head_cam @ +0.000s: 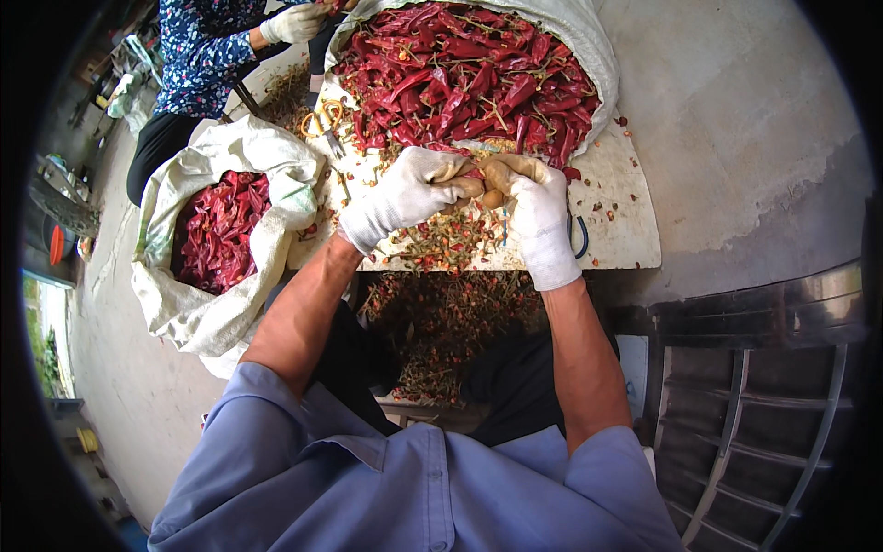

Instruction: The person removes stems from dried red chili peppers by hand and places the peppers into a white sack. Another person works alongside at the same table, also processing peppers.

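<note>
Both my hands wear white knit gloves with stained brown fingers and meet over a pale tabletop [624, 234]. My left hand [421, 190] pinches a red dried chili pepper [474, 172], mostly hidden by the fingers. My right hand [528, 190] touches it from the other side, fingers curled; whether it grips the pepper or its stem is hidden. Just beyond them a large white woven sack [603, 62] lies with its mouth towards me, full of dried red chilies [469, 76]. Chili stems and caps [441, 241] are heaped below my hands.
A white woven sack [290, 165] holding red chili pods [224, 231] stands at left. Orange-handled scissors [324, 124] lie on the table's left side. A co-worker's gloved hand [293, 24] is at the upper left. More stems [441, 331] lie below the table edge. A metal rack [735, 421] stands lower right.
</note>
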A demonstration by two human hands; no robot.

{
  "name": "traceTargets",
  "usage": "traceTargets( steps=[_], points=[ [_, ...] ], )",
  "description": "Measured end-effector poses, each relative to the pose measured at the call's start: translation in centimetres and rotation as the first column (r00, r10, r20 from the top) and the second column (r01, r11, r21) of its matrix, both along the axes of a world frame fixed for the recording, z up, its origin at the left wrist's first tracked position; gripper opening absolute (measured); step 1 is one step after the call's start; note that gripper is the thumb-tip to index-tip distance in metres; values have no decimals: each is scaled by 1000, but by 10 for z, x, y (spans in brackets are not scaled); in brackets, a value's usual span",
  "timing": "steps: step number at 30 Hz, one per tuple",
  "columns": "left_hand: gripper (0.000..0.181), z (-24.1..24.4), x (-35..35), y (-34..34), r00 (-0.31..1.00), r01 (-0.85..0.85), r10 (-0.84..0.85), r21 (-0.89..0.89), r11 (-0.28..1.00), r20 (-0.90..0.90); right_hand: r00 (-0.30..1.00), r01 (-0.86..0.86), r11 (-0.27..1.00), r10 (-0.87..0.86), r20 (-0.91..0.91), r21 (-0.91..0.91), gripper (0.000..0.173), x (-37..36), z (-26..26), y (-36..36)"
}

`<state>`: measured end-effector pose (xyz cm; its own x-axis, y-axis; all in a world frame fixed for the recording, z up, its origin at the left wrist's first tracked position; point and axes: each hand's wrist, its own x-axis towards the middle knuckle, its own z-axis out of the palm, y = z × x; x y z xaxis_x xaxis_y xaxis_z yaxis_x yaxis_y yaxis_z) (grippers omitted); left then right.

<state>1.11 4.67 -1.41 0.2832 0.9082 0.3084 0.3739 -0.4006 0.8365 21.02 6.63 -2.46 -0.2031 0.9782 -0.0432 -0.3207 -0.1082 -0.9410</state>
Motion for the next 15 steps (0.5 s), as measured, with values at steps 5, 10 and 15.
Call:
traceTargets(
  steps=[5,10,15],
  points=[
    [27,2,-6,-4,980,16,22,186,982,-199,968,-175,983,162,-191,-51,14,4,-12,3],
    [23,6,-6,-10,986,-17,17,5,1000,-166,1000,24,999,-24,-3,-25,12,-8,-8,-7],
    [17,7,5,-15,922,131,107,-558,819,373,713,-85,709,-448,540,700,17,-2,12,-20]
  ],
)
